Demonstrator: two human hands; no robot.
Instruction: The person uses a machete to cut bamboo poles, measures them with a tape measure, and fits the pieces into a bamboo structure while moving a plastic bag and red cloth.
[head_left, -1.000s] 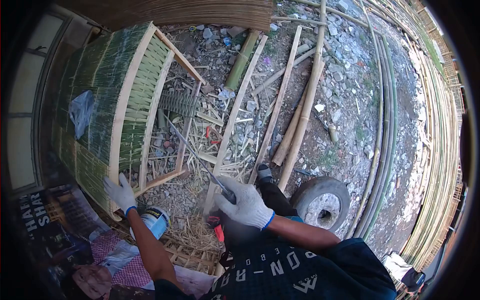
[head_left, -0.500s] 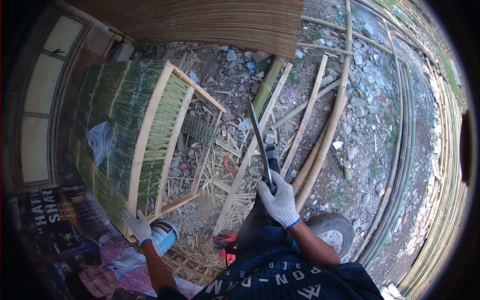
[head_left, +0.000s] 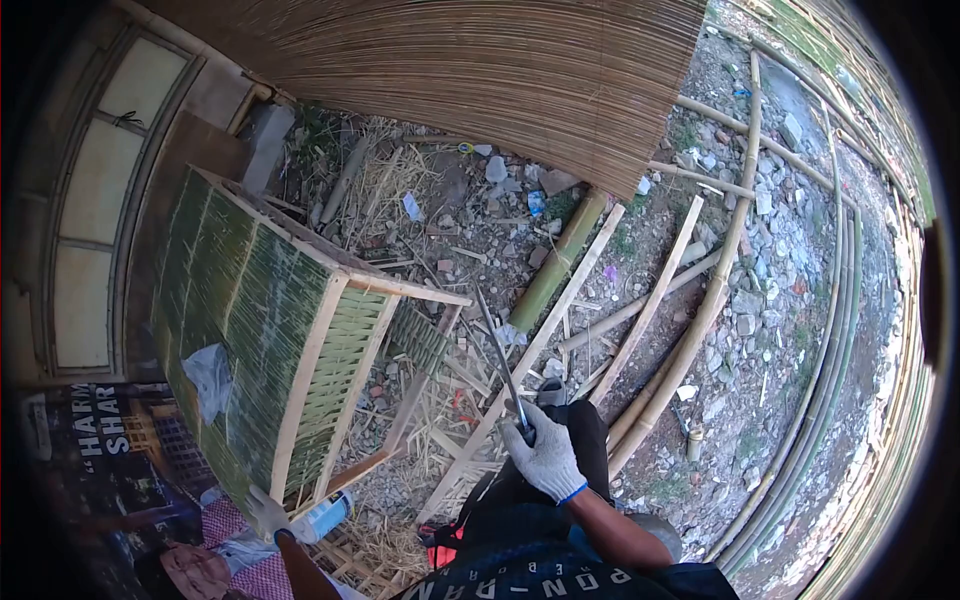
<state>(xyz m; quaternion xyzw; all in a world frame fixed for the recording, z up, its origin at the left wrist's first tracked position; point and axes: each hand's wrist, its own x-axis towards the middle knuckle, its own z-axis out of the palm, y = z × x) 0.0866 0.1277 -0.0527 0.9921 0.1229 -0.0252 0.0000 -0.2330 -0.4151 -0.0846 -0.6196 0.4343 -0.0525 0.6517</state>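
Observation:
My right hand (head_left: 548, 462), in a pale knitted glove with a blue cuff, is closed around the handle of a long, narrow-bladed knife (head_left: 500, 352). Its dark blade points forward and up, with the tip near a wooden rail of a frame. At the lower left, my gloved left hand (head_left: 268, 515) grips the near corner of this wooden frame (head_left: 308, 385), which is covered with green woven bamboo panels (head_left: 262, 300). A crumpled clear plastic bag (head_left: 208, 382) lies on the panel. Right beside my left hand stands a blue and white paint can (head_left: 325, 515).
A large slatted bamboo screen (head_left: 480, 60) spans the top. Wooden planks (head_left: 655, 290), a thick green bamboo piece (head_left: 558, 262) and long bamboo poles (head_left: 735, 245) lie on ground strewn with rubble and shavings. A printed banner (head_left: 120, 470) is at lower left.
The view has tilted up, so the frame and poles appear lower and more of the screen shows. The knife tip now appears nearer the frame's rail. My left hand stays at the frame's corner.

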